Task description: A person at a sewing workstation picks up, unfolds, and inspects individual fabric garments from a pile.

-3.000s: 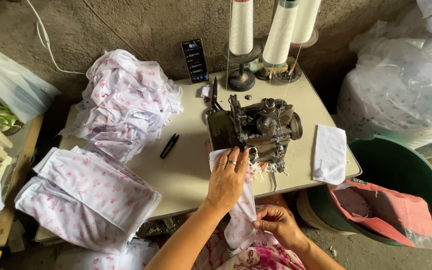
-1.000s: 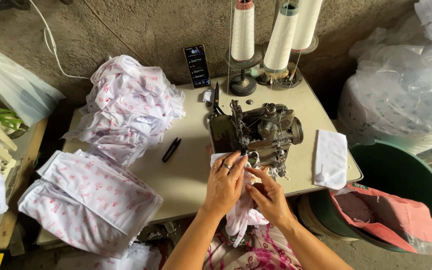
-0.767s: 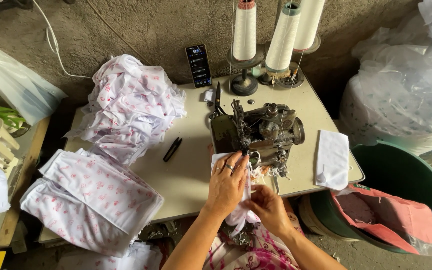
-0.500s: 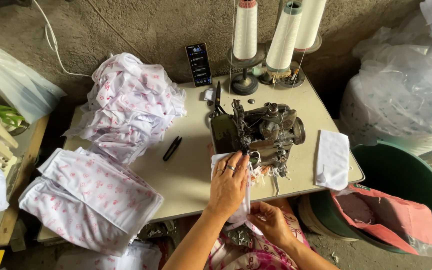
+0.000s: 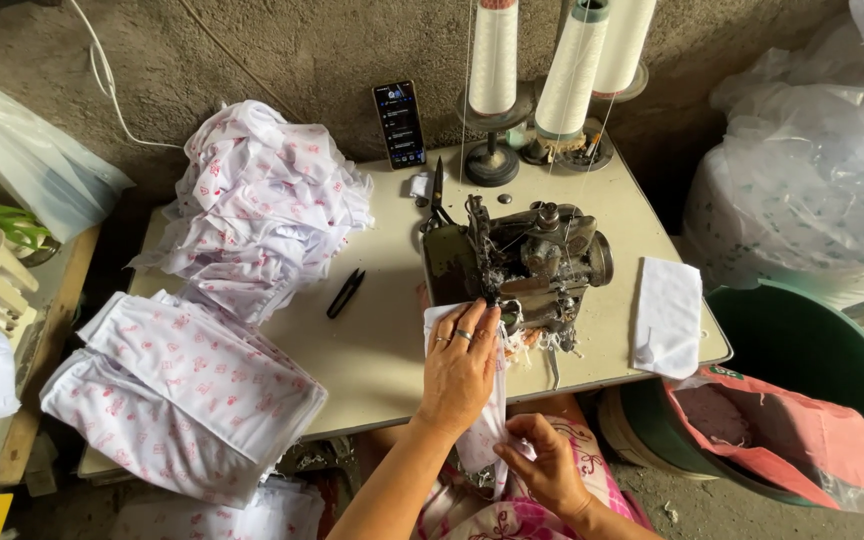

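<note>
My left hand [image 5: 460, 365] lies flat on a white printed cloth piece [image 5: 483, 435], pressing it onto the table right in front of the dark old sewing machine [image 5: 520, 258]. Below the table edge, my right hand [image 5: 544, 462] pinches the hanging lower end of the same cloth, over my lap. The cloth's upper end runs under the machine's foot and is partly hidden by my left hand.
The cream table [image 5: 382, 340] also carries a heap of printed cloth [image 5: 257, 205], stacked flat pieces [image 5: 182, 390], black thread snips [image 5: 345, 292], scissors [image 5: 437, 190], a phone [image 5: 399, 123] leaning on the wall, thread cones [image 5: 492, 60] and a folded white cloth [image 5: 667, 315]. A green bin [image 5: 812, 390] stands on the right.
My right hand has dropped from beside the machine's foot to below the table edge, gripping the cloth's lower end. My left hand has stayed flat on the cloth.
</note>
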